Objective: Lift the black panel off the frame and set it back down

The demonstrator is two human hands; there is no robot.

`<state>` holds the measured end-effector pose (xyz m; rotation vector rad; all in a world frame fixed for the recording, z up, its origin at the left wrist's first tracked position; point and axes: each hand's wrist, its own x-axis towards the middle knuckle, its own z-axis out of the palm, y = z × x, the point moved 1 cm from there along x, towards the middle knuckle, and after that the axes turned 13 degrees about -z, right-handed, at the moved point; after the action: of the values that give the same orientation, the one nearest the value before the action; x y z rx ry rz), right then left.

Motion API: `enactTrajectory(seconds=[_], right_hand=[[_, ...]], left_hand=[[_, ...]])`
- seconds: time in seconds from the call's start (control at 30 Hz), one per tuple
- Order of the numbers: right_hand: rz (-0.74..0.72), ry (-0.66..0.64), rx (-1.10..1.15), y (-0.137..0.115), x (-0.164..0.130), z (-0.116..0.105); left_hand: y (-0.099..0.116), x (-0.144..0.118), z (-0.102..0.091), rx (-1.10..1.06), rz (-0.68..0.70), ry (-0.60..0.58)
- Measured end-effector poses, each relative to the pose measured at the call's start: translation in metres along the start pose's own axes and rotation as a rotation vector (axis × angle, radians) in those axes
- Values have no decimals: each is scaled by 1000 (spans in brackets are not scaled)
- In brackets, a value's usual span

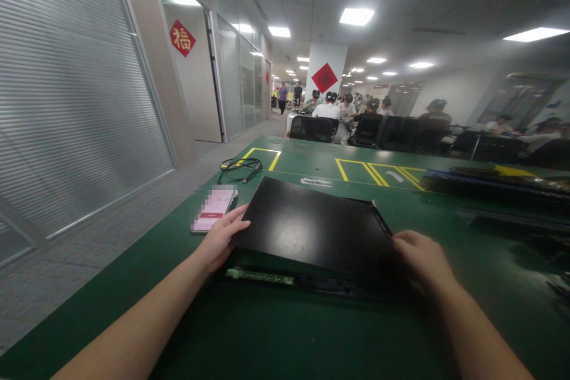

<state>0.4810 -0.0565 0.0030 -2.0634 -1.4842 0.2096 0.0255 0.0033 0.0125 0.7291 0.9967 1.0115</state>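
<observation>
A flat black panel (307, 222), looking like a display screen, is tilted in front of me with its near edge raised. My left hand (222, 238) grips its left edge, thumb on top and fingers underneath. At the right edge my right hand (421, 252) is closed, its fingertips pinching the rim. Under the panel lies a thin black frame (327, 286), whose front bar carries a green circuit board strip (259, 276). The frame's far right corner (376, 209) shows past the panel. The panel hides the rest of the frame.
On the green table (285, 338), a phone (214, 211) and a coiled black cable (240, 169) lie to the left. Dark panels (490, 187) are stacked at the right. Yellow tape (374, 173) marks the far side. Beyond stand chairs (314, 129) and seated people (327, 108).
</observation>
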Motion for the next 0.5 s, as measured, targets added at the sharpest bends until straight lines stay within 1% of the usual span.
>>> enactTrajectory(seconds=[0.2, 0.33, 0.5], right_hand=[[5, -4, 19, 4, 1, 1], [39, -18, 41, 6, 1, 2], [39, -2, 54, 6, 1, 2]], left_hand=[[1, -2, 2, 3, 3, 17], [3, -3, 3, 28, 4, 33], [3, -1, -2, 95, 45, 61]])
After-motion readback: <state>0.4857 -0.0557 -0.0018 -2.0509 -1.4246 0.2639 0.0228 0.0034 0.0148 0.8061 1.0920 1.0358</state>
